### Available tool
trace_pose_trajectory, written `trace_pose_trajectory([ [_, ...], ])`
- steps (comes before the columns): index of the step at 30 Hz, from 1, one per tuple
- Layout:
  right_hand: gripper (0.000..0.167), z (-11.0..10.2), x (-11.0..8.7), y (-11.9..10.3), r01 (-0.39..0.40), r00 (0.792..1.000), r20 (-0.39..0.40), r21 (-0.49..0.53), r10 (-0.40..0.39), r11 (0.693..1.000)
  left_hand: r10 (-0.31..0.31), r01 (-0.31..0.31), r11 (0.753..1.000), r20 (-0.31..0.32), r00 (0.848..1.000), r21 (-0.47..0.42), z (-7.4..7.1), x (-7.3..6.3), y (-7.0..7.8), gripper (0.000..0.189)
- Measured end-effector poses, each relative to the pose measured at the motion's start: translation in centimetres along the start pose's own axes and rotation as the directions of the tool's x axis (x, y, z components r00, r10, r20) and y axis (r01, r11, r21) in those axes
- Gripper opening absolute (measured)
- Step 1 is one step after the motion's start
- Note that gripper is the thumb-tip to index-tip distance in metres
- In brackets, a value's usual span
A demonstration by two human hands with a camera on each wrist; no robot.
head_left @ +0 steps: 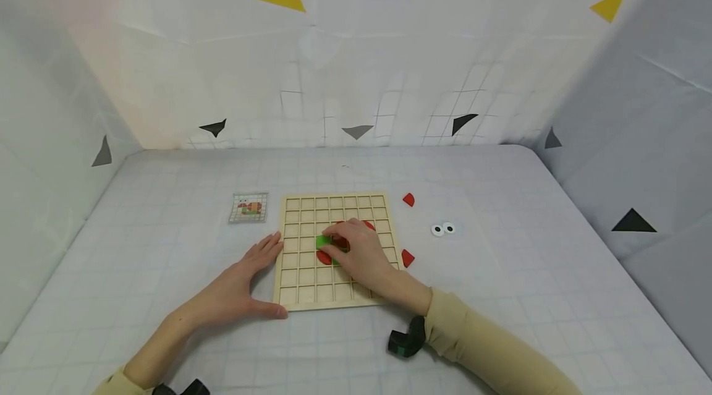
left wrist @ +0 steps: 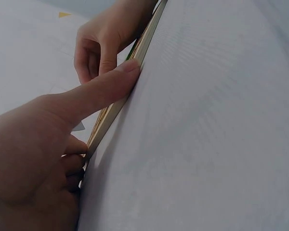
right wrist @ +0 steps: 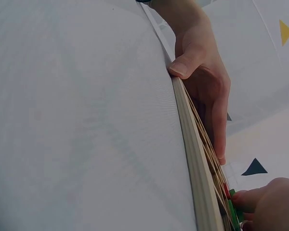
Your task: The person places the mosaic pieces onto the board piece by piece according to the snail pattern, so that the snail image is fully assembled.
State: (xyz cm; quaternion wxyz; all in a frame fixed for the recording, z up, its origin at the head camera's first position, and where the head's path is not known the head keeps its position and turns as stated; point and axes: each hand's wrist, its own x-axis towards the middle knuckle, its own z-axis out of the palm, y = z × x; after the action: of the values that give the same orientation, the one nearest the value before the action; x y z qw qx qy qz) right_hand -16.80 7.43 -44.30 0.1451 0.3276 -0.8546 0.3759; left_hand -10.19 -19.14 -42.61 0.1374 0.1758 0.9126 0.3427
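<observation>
A wooden grid board [head_left: 298,276] lies on the table with red and green pieces set among its squares. My left hand [head_left: 239,287] spreads along the board's left side, fingertips at the edge and thumb [left wrist: 127,67] against the near left corner. Over the board's middle, my right hand [head_left: 361,256] pinches a green piece [head_left: 322,242] between thumb and fingers; the same green piece [right wrist: 232,193] shows by the fingertips in the right wrist view. A red piece [head_left: 324,258] lies just below the thumb, and another red piece [head_left: 369,224] is partly behind the hand.
Left of the board lies a small picture card [head_left: 248,208] with a grid. To the right are two loose red quarter-round pieces, one farther [head_left: 408,199] and one nearer [head_left: 408,258], plus a pair of googly eyes [head_left: 443,229]. White cloth walls surround the table.
</observation>
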Motion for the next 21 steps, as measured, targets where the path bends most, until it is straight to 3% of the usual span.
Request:
trace_pose_trajectory([
  [21, 0.021, 0.01, -0.06, 0.15, 0.032, 0.999, 0.019, -0.016, -0.031, 0.999, 0.006, -0.006, 1.000, -0.002, 1.000, 0.005, 0.03, 0.03, -0.02, 0.122],
])
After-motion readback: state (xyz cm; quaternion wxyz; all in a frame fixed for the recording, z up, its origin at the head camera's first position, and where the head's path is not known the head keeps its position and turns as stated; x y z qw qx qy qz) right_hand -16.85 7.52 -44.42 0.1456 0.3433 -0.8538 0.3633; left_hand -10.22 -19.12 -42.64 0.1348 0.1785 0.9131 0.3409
